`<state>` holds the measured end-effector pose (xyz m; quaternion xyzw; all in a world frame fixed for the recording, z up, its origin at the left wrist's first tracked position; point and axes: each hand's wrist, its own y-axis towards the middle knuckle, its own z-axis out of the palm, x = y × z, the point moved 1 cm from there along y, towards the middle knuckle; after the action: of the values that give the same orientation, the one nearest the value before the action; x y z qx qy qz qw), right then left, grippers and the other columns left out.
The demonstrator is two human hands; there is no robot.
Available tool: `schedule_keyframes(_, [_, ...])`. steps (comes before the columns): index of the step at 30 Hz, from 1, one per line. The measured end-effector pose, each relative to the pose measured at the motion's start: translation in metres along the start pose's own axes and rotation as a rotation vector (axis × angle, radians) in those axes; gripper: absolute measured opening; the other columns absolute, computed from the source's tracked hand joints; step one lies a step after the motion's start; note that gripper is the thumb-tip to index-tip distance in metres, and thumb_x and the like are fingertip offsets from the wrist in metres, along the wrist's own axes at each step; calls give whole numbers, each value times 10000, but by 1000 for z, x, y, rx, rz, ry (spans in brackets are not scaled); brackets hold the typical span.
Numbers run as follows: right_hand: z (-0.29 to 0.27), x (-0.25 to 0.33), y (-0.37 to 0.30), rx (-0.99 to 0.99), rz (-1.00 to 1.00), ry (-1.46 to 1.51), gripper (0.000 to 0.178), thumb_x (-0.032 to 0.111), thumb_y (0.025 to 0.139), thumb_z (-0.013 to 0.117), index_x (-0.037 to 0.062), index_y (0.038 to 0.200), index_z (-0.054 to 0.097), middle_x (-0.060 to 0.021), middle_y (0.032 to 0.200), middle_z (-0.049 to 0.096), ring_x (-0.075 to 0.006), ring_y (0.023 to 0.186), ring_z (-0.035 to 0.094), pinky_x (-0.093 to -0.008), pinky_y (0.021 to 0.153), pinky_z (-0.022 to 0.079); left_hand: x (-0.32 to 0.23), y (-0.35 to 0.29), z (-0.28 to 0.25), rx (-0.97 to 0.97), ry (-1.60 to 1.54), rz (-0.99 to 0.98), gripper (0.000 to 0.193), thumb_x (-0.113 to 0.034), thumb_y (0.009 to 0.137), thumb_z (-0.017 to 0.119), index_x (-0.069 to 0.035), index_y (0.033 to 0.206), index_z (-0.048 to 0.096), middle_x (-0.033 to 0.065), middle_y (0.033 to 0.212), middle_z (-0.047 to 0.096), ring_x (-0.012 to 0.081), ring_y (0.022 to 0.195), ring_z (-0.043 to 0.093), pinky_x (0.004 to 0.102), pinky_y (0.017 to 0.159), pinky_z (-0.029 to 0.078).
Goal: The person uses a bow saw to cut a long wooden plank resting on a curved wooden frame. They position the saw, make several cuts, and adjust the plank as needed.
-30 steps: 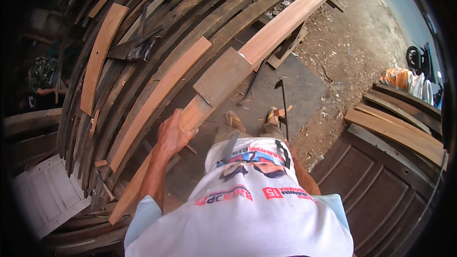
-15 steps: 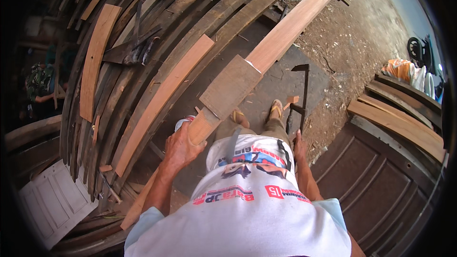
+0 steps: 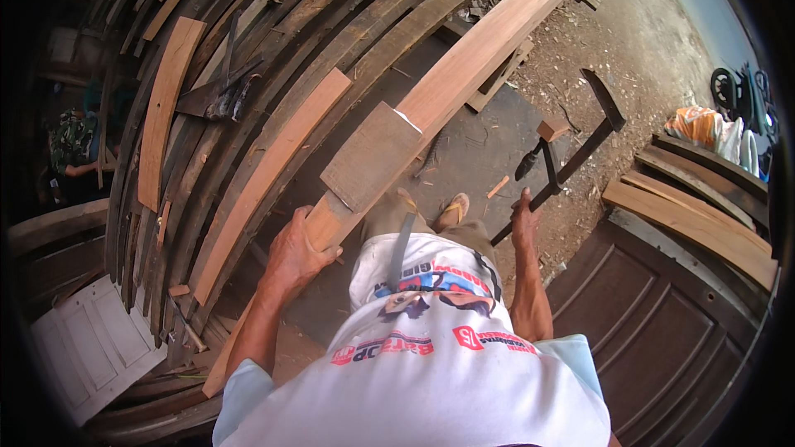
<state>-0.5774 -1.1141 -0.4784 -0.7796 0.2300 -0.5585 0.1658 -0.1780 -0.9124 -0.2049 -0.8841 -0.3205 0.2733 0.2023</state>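
My left hand clamped on the plank, long, stiff, likely heavy ahead of the grip; right hand closed round the clamp bar.

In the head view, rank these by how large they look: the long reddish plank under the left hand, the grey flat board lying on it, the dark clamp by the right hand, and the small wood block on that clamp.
1. long reddish plank
2. grey flat board
3. dark clamp, longer than the board but thin; their order is unsure
4. small wood block
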Motion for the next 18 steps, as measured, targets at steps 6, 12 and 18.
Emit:
schedule_keyframes(6, [6,-1,-2,-90,-93,162,611,623,998,582,97,687,565,31,594,441,-92,537,407,-288,512,307,-8,11,-10,117,-73,13,801,-239,720,887,-34,1378,480,281,1234,680,424,1172,667,479,997,527])
schedule_keyframes(12, [21,36,-4,-236,-153,183,637,612,989,615,51,690,577,28,613,429,-105,582,411,-311,548,310,-11,10,-12,164,-93,-10,723,-236,726,878,-17,1295,490,303,1170,691,446,1136,675,492,962,538])
schedule_keyframes(18, [42,105,-12,-244,-134,203,648,607,981,644,18,719,573,19,661,430,-129,662,428,-333,614,340,1,12,-7,171,-40,8,767,-256,740,860,-27,1355,462,305,1184,683,470,1146,658,504,972,531])
